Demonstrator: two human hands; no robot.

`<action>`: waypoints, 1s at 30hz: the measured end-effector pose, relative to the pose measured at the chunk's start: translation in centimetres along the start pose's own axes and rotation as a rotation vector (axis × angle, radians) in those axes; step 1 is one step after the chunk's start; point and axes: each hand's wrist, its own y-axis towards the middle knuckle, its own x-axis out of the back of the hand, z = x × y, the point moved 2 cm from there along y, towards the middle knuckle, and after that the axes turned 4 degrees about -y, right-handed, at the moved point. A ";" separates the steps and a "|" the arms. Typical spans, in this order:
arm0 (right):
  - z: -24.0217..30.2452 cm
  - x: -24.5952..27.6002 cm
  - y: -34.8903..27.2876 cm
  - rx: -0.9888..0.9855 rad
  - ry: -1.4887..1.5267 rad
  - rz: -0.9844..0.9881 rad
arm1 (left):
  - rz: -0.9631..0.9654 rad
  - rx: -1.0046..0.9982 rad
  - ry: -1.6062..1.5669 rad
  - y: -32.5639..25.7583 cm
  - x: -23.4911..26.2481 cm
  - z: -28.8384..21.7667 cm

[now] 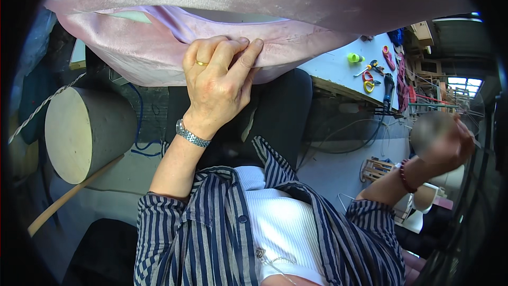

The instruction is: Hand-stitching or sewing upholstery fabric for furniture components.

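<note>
Here, left hand (219, 82) pinching cushion (159, 58) edge

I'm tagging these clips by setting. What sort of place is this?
Probably an upholstery or sewing workshop: a pink cushion cover pinched by the left hand, a worktable with scissors, and a foam cylinder.

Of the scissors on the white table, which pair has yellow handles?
The yellow scissors at the near table edge, just below the red-handled pair. The pink-handled pair lies farther back.
</note>
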 end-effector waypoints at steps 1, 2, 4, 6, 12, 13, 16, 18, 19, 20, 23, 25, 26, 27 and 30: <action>-0.5 -2.0 -3.0 -0.058 -0.114 0.118 | -0.001 -0.002 -0.014 0.2 -0.6 -0.1; 0.2 -5.6 -6.8 0.048 -0.156 0.432 | -0.002 -0.010 -0.012 0.2 -0.6 -0.2; 0.2 -11.5 -13.8 -0.142 0.069 0.740 | 0.002 -0.004 0.009 -0.3 0.0 0.3; 1.8 -15.8 -16.6 0.231 -0.019 0.881 | -0.002 -0.001 0.009 -0.3 0.2 0.2; 2.9 -19.7 -16.8 0.694 -0.303 0.895 | 0.003 -0.004 -0.006 0.0 0.0 -0.1; 2.9 -19.8 -16.7 0.694 -0.302 0.897 | 0.003 -0.002 -0.006 0.1 0.1 0.0; 3.1 -19.7 -16.9 0.731 -0.355 0.949 | 0.005 0.007 0.000 -0.1 0.2 0.0; 3.2 -19.8 -17.0 0.749 -0.397 0.967 | 0.002 0.004 -0.002 -0.1 0.1 0.0; 3.3 -19.8 -17.0 0.750 -0.396 0.967 | 0.001 0.004 -0.001 -0.1 0.1 0.1; 3.3 -19.7 -17.0 0.762 -0.406 0.967 | -0.001 0.001 -0.007 -0.1 0.0 0.1; 3.6 -19.8 -16.8 0.781 -0.423 0.977 | 0.002 0.001 -0.009 -0.1 0.0 0.1; 3.6 -19.9 -16.8 0.789 -0.429 0.987 | 0.007 0.005 -0.005 -0.1 0.1 0.0; 3.5 -19.9 -16.8 0.800 -0.429 0.986 | 0.004 0.003 -0.002 -0.1 0.1 0.0; 3.5 -20.0 -16.8 0.810 -0.430 0.985 | 0.002 0.000 0.001 -0.1 0.1 0.0; 3.8 -20.1 -16.8 0.844 -0.450 0.982 | -0.001 -0.002 -0.003 -0.1 0.1 0.0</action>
